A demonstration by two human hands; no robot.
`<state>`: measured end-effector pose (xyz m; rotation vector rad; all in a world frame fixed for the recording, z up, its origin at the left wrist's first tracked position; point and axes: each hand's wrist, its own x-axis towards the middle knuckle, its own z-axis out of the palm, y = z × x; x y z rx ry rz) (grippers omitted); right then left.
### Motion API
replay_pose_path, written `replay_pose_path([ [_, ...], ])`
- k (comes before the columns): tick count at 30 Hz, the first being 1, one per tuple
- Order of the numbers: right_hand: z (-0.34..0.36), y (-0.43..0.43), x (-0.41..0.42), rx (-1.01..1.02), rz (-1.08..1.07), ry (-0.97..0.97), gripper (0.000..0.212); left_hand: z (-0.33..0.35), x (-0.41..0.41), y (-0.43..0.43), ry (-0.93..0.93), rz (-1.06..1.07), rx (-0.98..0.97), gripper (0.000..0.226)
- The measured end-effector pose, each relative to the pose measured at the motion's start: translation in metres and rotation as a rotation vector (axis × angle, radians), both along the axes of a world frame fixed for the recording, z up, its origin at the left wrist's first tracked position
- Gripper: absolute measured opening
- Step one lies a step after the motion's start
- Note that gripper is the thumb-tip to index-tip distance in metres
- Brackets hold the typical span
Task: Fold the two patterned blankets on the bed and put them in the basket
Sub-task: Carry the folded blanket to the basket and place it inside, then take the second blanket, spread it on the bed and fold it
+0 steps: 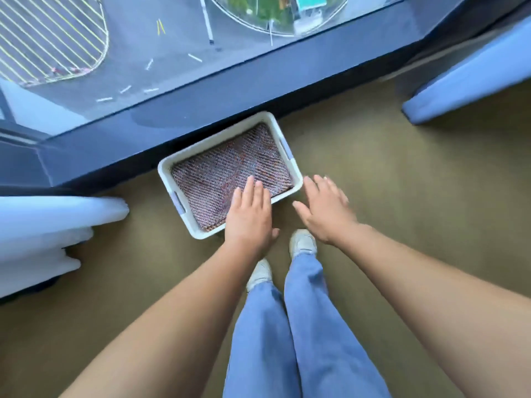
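Basket (201, 150) stands on the floor (388, 182), its far long side close against the dark base of the window ledge (258, 90) and turned at a slant to it. That position keeps it out of the walkway and within reach of the standing person, whose shoes (303, 242) are just short of its near long side.

Patterned blanket (227, 168) lies folded flat inside the basket and fills it almost wall to wall. Judged from this, the fold was sized to the basket so that the cloth sits below the rim. Whether a second blanket lies beneath it cannot be told; only the top layer shows.

Left hand (248, 214) is flat, fingers straight and together, over the near long rim with its fingertips above the blanket. It grasps nothing. Whether it presses the cloth or hovers over it cannot be told. A flat palm suits pressing a fold down.

Right hand (324, 208) is released, fingers spread, above the floor just beside the near right corner of the basket, apart from rim and cloth.

Assessment: at least one blanket is stowed. The count needs checking before the task is signed off.
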<state>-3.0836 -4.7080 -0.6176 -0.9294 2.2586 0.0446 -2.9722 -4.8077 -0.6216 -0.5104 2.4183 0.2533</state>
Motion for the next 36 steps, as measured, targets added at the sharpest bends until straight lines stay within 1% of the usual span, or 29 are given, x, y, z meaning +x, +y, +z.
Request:
replay_pose_path([
  [4,0.104,0.055,-0.003,-0.088,-0.218,0.007,0.064,0.104,-0.035,0.045,0.121,-0.102,0.087,0.070],
  [7,0.178,0.127,-0.011,-0.125,-0.394,0.089,0.058,0.174,-0.063,0.100,0.236,-0.288,0.118,0.065],
  [9,0.219,0.182,-0.013,-0.110,-0.533,0.136,0.053,0.217,-0.080,0.144,0.275,-0.389,0.139,0.062],
  [12,0.278,0.290,0.003,-0.084,-0.766,0.205,0.052,0.281,-0.097,0.230,0.320,-0.517,0.197,0.058],
  [16,0.340,0.437,0.066,-0.040,-1.005,0.291,0.052,0.345,-0.085,0.369,0.388,-0.740,0.293,0.057],
  [20,0.388,0.580,0.154,0.018,-1.191,0.377,0.052,0.385,-0.038,0.524,0.392,-0.932,0.389,0.053],
  [23,0.416,0.679,0.224,0.052,-1.365,0.457,0.052,0.409,0.011,0.643,0.403,-1.115,0.453,0.051],
  [24,0.421,0.700,0.237,0.048,-1.400,0.477,0.052,0.413,0.020,0.669,0.404,-1.153,0.465,0.051],
  [30,0.443,0.826,0.303,0.000,-1.654,0.549,0.055,0.438,0.055,0.835,0.359,-1.417,0.514,0.053],
  [36,0.455,0.968,0.321,0.003,-1.860,0.556,0.052,0.455,0.046,1.011,0.354,-1.575,0.540,0.056],
])
